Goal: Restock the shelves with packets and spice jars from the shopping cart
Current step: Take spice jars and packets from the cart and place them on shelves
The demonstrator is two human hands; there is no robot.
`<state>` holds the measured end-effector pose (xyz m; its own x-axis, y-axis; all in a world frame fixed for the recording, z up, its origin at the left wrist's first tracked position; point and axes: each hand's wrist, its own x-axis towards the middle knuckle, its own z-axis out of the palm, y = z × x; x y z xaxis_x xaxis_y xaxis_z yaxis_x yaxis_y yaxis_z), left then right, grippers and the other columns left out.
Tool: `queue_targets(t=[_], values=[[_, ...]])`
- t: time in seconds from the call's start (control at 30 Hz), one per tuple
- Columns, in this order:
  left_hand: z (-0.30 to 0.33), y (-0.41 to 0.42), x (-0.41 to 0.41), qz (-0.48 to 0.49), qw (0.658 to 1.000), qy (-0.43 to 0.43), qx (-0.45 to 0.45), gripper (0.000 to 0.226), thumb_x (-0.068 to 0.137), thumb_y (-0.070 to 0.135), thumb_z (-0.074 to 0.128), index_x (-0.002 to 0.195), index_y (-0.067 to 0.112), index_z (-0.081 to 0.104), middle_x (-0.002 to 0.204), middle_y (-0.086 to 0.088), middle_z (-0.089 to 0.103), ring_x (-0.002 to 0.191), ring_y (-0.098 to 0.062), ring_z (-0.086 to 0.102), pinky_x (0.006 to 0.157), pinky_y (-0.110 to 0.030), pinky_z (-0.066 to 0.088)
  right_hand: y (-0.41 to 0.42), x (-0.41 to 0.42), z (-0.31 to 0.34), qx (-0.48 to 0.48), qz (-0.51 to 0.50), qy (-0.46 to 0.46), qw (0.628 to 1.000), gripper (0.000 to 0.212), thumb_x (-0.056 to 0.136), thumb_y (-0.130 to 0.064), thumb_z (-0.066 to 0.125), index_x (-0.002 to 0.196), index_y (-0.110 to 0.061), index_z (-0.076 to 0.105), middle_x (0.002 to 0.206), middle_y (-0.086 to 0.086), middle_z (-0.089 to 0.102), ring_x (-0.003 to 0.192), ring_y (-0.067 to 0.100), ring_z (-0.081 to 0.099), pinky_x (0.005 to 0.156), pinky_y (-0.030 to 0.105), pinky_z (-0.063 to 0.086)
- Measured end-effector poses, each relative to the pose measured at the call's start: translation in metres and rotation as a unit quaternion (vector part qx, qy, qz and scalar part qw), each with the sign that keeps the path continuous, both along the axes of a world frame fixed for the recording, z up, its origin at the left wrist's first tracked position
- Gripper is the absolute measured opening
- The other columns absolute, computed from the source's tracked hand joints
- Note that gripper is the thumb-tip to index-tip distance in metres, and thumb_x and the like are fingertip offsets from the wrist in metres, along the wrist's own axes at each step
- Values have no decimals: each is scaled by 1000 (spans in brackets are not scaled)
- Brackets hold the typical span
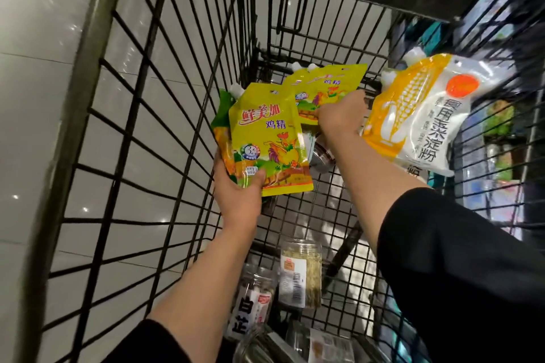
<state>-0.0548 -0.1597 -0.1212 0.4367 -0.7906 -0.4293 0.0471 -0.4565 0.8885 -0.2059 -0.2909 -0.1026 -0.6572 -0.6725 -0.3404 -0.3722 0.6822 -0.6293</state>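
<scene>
left hand (239,194) grips yellow packets (268,138) | right hand (339,115) grips, likely, another packet (327,88)

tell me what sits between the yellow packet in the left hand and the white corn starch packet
In the head view, the right hand gripping a second yellow packet, with a small jar lying below it.

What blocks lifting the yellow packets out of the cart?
Nothing visible. The left hand grips one yellow packet, the right hand grips another, and no visible cart wire crosses above them.
</scene>
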Motion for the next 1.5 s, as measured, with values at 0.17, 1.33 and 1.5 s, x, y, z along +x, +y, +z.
queue_targets(t=[0.17,1.33,1.5], values=[[6,0,1,0,1000,-9,5,73,79,-2,73,140,25,43,125,2,61,113,-14,61,97,-44,52,20,-19,27,-111,45,92,988,28,84,-6,52,112,-6,52,103,12,63,95,29,56,64,26,24],[-2,-6,-7,-23,996,-74,51,62,69,16,86,118,23,50,106,7,61,103,-16,61,99,-41,49,-6,-23,-45,125,253,185,941,57,85,-53,54,123,-10,48,121,14,61,122,33,50,112,48,15],[-2,-6,-9,-21,997,-67,41,62,69,13,86,116,28,48,105,11,60,104,-14,61,99,-42,49,-15,-11,-34,39,179,139,973,51,83,-16,59,126,-2,37,116,17,61,114,35,54,95,38,39]])
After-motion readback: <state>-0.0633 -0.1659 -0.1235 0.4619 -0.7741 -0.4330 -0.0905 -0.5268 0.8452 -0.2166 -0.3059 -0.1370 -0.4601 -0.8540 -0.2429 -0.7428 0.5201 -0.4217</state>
